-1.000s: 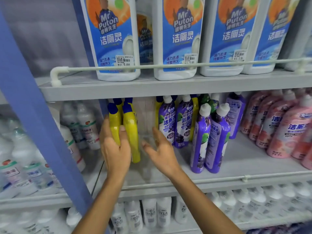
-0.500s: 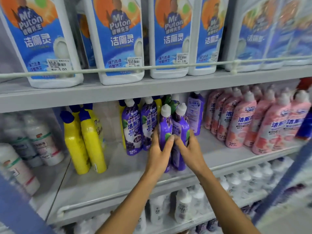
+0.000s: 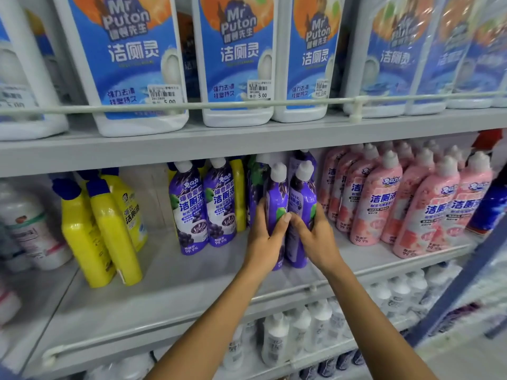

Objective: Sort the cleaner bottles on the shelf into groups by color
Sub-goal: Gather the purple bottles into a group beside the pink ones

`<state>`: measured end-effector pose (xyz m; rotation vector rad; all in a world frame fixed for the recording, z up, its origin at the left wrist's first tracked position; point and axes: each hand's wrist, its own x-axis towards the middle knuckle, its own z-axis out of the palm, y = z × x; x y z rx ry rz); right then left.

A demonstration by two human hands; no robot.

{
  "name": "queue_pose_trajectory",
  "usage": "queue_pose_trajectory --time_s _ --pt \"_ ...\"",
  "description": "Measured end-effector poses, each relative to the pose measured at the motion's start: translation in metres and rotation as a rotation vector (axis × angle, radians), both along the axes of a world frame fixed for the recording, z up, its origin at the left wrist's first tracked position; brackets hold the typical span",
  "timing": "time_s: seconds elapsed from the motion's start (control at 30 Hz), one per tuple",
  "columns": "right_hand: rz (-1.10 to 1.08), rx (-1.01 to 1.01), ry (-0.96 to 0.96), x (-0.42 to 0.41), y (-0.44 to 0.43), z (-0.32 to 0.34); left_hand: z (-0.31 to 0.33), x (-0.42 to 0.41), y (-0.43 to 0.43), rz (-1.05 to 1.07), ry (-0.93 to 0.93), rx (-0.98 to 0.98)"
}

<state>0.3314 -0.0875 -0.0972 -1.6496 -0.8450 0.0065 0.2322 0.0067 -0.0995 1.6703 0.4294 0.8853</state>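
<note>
My left hand (image 3: 264, 237) grips one purple bottle (image 3: 277, 204), right hand (image 3: 315, 237) grips the purple bottle beside it (image 3: 303, 193); both upright on the shelf (image 3: 170, 292), touching.

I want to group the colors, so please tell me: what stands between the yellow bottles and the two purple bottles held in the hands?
In the head view: bare shelf, then two purple bottles with a yellow bottle behind.

The grey shelf (image 3: 170, 292) carried yellow bottles (image 3: 109, 231) near its left edge, purple bottles (image 3: 203, 212) mid-shelf toward the back, and pink bottles (image 3: 411, 204) at its right edge.
</note>
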Motion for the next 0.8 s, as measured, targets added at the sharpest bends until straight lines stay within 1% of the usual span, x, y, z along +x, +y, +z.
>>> queue_pose_trajectory --time_s 0.1,0.27,0.47,0.53,0.6,0.63,0.67,0.73,0.77,0.8 --pt "0.015 0.032 0.037 0.022 0.002 -0.002 0.001 0.02 -0.003 0.02 0.018 -0.022" --pt "0.098 0.115 0.073 0.043 0.005 0.0 0.01 0.045 -0.004 0.086 0.034 0.017" --pt "0.125 0.117 0.076 0.046 0.004 0.002 0.02 0.039 0.008 0.062 0.193 0.061" --pt "0.122 0.117 0.072 0.045 0.004 0.001 0.03 0.027 0.009 0.103 0.217 0.099" --pt "0.123 0.128 0.081 0.045 0.006 0.002 0.042 0.009 0.011 0.204 0.172 0.101" --pt "0.125 0.125 0.087 0.046 0.006 0.001 0.048 -0.003 0.014 0.296 0.128 0.111" --pt "0.128 0.12 0.096 0.046 0.007 0.0 0.052 -0.017 0.021 0.409 0.056 0.146" --pt "0.125 0.126 0.1 0.045 0.008 -0.001 0.056 -0.047 0.047 0.679 -0.08 0.298" --pt "0.12 0.134 0.094 0.045 0.008 -0.001 0.055 -0.059 0.066 0.803 -0.073 0.365" --pt "0.116 0.138 0.089 0.044 0.008 -0.001 0.055 -0.069 0.085 0.886 -0.022 0.395"
